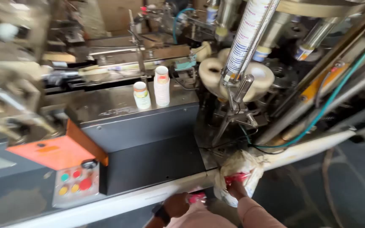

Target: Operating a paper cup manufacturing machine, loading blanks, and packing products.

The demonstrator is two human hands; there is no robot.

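Observation:
At the bottom edge, my left hand point(176, 204), with a dark wristband, is closed around a small pink object point(196, 197) beside the white rail point(119, 202) of a paper cup machine. My right hand point(236, 189) grips a red strip point(235, 178) at the mouth of a crumpled whitish plastic bag point(241, 166) that hangs on the rail. Both arms wear pink sleeves. The bag's contents are hidden.
On the machine's grey metal top point(106, 105) stand a stack of paper cups point(162, 86) and a shorter one point(141, 95). A long column of nested cups point(250, 33) slants down to a white round wheel point(260, 78). A panel of coloured buttons point(74, 185) sits under an orange cover point(51, 152).

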